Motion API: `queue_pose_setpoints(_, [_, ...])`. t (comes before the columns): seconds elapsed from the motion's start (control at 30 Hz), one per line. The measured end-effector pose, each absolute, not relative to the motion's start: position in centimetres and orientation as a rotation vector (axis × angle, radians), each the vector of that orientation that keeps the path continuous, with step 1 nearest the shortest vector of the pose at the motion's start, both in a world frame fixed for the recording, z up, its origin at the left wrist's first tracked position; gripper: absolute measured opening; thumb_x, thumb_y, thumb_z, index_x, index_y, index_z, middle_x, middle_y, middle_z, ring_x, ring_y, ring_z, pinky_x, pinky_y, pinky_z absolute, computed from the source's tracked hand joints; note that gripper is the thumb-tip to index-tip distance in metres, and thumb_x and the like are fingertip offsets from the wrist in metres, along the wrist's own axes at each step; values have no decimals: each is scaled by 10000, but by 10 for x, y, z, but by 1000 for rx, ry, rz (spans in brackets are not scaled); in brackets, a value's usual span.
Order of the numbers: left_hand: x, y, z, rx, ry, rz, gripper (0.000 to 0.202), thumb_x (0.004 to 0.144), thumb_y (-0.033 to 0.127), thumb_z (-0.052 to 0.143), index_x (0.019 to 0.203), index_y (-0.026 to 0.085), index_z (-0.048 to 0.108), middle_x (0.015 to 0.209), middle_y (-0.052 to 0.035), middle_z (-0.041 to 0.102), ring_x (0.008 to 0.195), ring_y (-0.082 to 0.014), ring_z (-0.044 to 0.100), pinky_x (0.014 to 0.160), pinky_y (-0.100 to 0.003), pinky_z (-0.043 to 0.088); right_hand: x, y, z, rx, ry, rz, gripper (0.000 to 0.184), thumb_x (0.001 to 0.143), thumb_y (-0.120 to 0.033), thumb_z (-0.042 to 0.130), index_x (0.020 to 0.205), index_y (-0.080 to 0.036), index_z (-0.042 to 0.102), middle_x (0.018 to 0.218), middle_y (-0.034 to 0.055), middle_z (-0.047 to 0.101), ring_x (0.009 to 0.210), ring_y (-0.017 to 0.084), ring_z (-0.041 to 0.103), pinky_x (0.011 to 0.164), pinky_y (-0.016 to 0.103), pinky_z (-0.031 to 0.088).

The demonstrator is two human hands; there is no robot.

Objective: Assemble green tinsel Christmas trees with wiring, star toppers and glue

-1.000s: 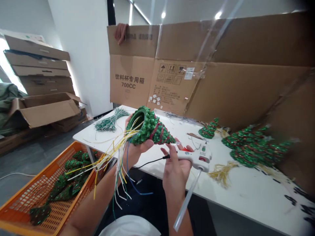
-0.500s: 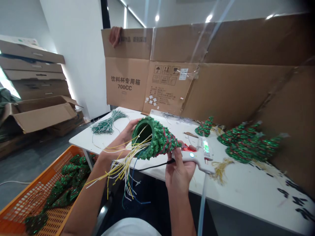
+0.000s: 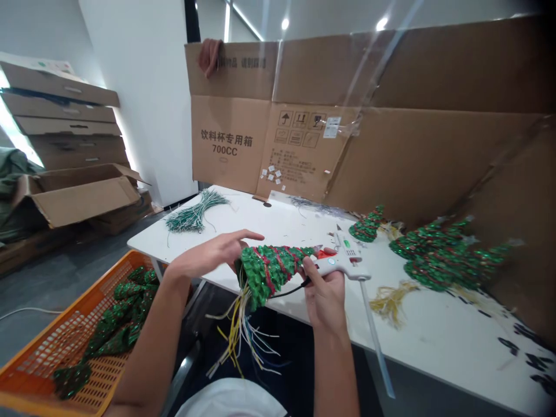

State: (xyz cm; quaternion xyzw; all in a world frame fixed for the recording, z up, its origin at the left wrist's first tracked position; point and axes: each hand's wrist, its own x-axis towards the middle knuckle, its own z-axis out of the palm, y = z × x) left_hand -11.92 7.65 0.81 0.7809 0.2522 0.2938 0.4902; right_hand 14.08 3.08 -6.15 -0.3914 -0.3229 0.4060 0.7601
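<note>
My left hand (image 3: 211, 256) grips the wide end of a green glittery cone tree (image 3: 269, 267) with red bands, index finger stretched out over it. The tree lies sideways, tip toward the right, and yellow, white and blue wires (image 3: 241, 336) hang from its base. My right hand (image 3: 325, 292) holds a white glue gun (image 3: 343, 263) by the handle, its nozzle close to the tree's tip. A clear glue stick (image 3: 376, 341) juts from the gun's back, and a black cord runs from it.
The white table (image 3: 434, 341) carries a heap of finished green trees (image 3: 447, 260), one small tree (image 3: 368, 227), a bundle of green wires (image 3: 195, 213) and yellow wire scraps (image 3: 388, 301). Cardboard walls (image 3: 391, 145) stand behind. An orange crate (image 3: 56, 359) with green trees sits lower left.
The tree has been turned from showing its hollow base toward me to lying sideways with the wires hanging down. The glue gun's nozzle now sits at the tree's tip.
</note>
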Motion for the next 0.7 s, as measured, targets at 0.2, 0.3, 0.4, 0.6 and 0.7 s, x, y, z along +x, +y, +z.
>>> queue_pose_setpoints(0.2, [-99, 76, 6, 2076, 876, 653, 722, 743, 632, 912, 1334, 246, 755, 1287, -106, 786, 1140, -340, 734, 902, -397, 585, 143, 43, -70, -913, -672, 844, 727, 685, -484, 982, 1210, -303, 513, 1143, -24, 678, 970, 155, 706, 899, 347, 610])
queue_pose_setpoints(0.3, [-97, 90, -3, 1821, 684, 691, 545, 844, 597, 821, 1217, 201, 786, 1126, -105, 811, 1023, -294, 756, 854, -384, 604, 150, 52, -79, -991, -681, 831, 642, 797, -719, 796, 1164, -286, 494, 1074, -4, 708, 844, 170, 725, 777, 345, 610])
queue_pose_setpoints(0.4, [-99, 101, -13, 1599, 602, 861, 532, 904, 571, 745, 1253, 171, 775, 1128, -141, 809, 1018, -282, 768, 860, -390, 622, 158, 60, -94, -1143, -746, 811, 633, 840, -825, 631, 1081, -256, 493, 921, 1, 722, 620, 154, 646, 604, 306, 525])
queue_pose_setpoints(0.6, [-98, 104, -17, 1509, 479, 1256, 619, 859, 589, 792, 1332, 195, 730, 1217, -150, 789, 1089, -312, 773, 948, -446, 633, 152, 64, -119, -1465, -1056, 614, 500, 868, -691, 636, 1061, -232, 590, 824, 13, 687, 679, 220, 621, 655, 346, 465])
queue_pose_setpoints(0.7, [-96, 101, -13, 1515, 426, 1346, 698, 844, 676, 771, 1349, 197, 709, 1243, -157, 779, 1151, -335, 760, 1006, -480, 621, 143, 65, -122, -1571, -1208, 507, 390, 918, -612, 573, 1058, -248, 598, 813, 23, 666, 749, 268, 635, 718, 378, 460])
